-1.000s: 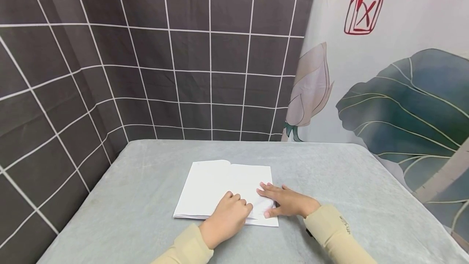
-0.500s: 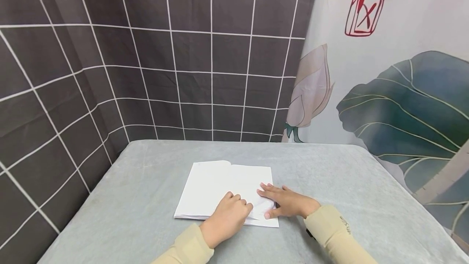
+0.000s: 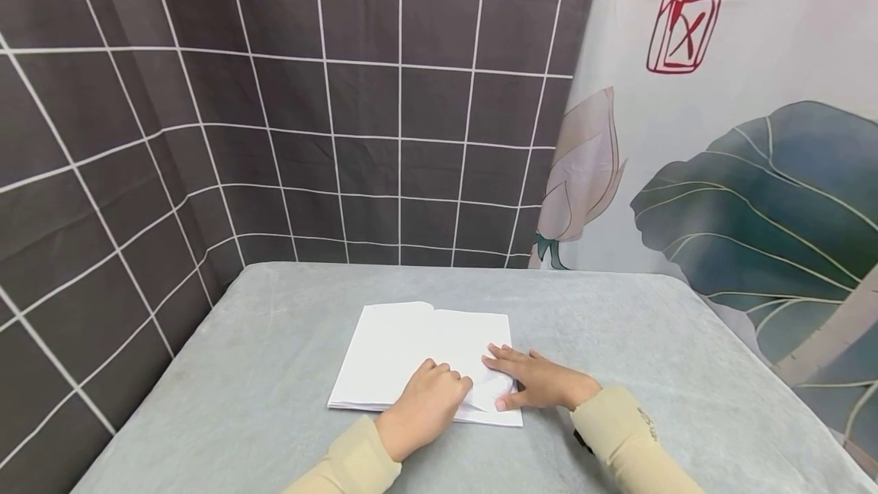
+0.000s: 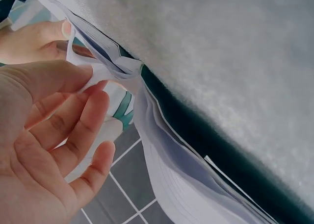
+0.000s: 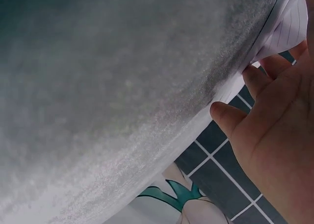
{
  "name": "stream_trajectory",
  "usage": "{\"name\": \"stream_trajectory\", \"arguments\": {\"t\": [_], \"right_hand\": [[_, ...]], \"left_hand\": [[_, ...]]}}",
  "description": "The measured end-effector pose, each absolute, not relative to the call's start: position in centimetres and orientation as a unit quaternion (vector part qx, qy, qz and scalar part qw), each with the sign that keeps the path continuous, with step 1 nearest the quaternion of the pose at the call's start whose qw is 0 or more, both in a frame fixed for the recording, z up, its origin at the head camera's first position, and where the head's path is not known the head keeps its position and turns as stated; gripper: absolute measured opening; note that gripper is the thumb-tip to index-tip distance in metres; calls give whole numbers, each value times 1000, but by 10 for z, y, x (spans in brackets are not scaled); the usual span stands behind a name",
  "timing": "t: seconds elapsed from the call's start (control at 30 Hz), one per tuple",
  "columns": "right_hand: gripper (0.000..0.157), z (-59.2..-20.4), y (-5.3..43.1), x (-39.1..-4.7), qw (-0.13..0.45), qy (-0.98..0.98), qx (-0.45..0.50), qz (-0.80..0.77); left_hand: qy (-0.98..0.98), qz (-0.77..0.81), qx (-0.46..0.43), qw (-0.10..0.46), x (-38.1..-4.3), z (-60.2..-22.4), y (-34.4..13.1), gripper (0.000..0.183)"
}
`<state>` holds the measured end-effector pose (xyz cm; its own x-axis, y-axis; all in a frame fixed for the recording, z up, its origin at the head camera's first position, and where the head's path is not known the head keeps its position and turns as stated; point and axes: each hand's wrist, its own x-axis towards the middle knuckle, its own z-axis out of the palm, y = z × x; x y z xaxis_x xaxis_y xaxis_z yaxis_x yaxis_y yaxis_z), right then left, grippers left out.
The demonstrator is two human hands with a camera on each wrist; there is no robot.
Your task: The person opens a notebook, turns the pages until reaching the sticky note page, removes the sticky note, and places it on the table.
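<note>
An open notebook (image 3: 394, 345) with white pages lies on the grey-covered table. My left hand (image 3: 424, 408) is over its near edge, right of the fold. In the left wrist view, the left thumb and forefinger pinch a lifted page (image 4: 101, 73), while the other fingers curve loosely below it. My right hand (image 3: 542, 381) rests with spread fingers on the right-hand page, close to its outer edge. Faint ruled lines show on a turned-up bit of paper (image 5: 289, 30) beside the right fingers. Part of the near page edge is hidden behind the left hand.
The table (image 3: 288, 311) has a soft grey cover. Behind it hangs a dark cloth with a white grid (image 3: 357, 166). A pale cloth with a printed lotus leaf (image 3: 768, 204) hangs to the right.
Both hands hold nearly the same place on the notebook. The head view has shifted slightly.
</note>
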<state>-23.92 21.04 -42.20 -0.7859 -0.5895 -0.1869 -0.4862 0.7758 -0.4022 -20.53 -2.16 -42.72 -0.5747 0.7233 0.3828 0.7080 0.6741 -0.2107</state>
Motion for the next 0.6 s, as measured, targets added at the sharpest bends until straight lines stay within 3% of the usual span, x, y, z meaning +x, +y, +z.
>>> {"name": "stream_trajectory", "arguments": {"t": [0.6], "right_hand": [[82,-422,212,-236,125,933,-297,-161]], "left_hand": [[-900,-70,-385,193,-210,-426,-26,18]]}}
